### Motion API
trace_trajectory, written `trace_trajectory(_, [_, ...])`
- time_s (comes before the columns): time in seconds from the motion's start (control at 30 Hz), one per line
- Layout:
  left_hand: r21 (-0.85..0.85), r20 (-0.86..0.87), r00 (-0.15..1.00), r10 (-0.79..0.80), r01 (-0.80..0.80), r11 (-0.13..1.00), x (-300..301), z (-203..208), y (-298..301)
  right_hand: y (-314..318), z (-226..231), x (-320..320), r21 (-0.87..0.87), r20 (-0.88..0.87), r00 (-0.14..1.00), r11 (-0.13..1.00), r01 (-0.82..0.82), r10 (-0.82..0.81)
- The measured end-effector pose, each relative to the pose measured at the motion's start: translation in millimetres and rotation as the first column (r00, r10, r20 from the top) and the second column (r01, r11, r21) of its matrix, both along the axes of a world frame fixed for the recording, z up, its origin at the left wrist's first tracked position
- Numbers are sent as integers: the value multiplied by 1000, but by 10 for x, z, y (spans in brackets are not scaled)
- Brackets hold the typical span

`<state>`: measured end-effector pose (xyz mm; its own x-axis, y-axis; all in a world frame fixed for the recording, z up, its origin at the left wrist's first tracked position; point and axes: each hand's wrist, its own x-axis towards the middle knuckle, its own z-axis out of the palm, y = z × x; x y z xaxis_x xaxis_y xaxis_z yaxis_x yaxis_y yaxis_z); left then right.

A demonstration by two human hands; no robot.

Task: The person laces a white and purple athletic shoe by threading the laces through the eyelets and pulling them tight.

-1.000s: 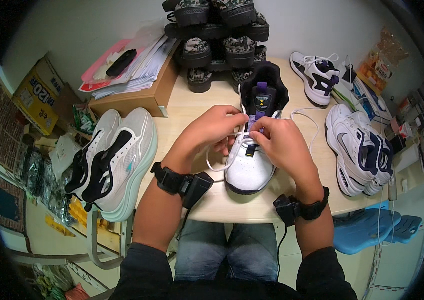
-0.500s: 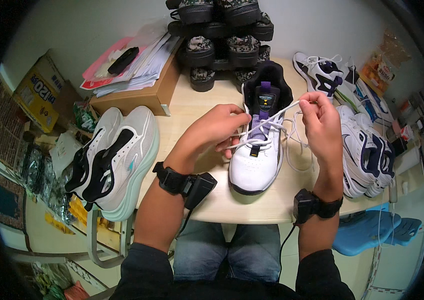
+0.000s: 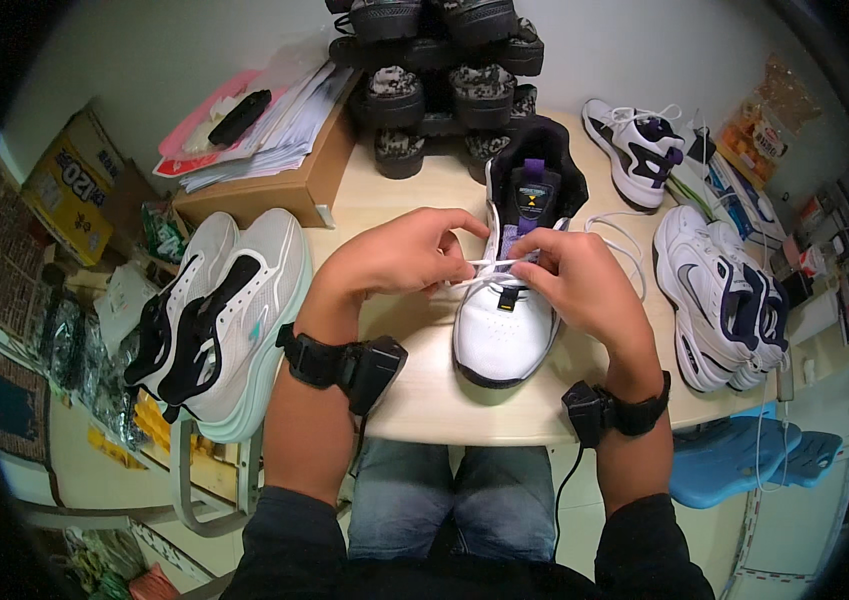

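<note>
Right hand (image 3: 584, 285) has come back from out beside the shoe to its lacing, where half a second ago it held a strand aloft. Beneath, the table (image 3: 429, 405) carries the white shoe (image 3: 501, 345), sole down, toe toward the person. It should be light, firm at the sole, padded at the collar; its sides would suit a steadying hold. Both forearms angle inward, left hand (image 3: 406, 255) facing the right across the eyelets. Fingers (image 3: 456, 268) of each pinch the white lace (image 3: 491, 263), likely limp, best taken near the eyelets.
</note>
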<state>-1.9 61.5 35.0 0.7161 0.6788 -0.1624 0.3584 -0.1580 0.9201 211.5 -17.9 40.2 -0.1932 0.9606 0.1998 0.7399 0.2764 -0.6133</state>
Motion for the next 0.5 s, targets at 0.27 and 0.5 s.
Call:
trace_trajectory(0.27, [-150,266,964,12,29,988,-54,82,65,69,-98,24,35,-46,997,998,-59,60])
trace_trajectory(0.5, [-136,214,974,-71,102,986,-153,80,65,82,-87,55,-78,-145,988,995,-65,54])
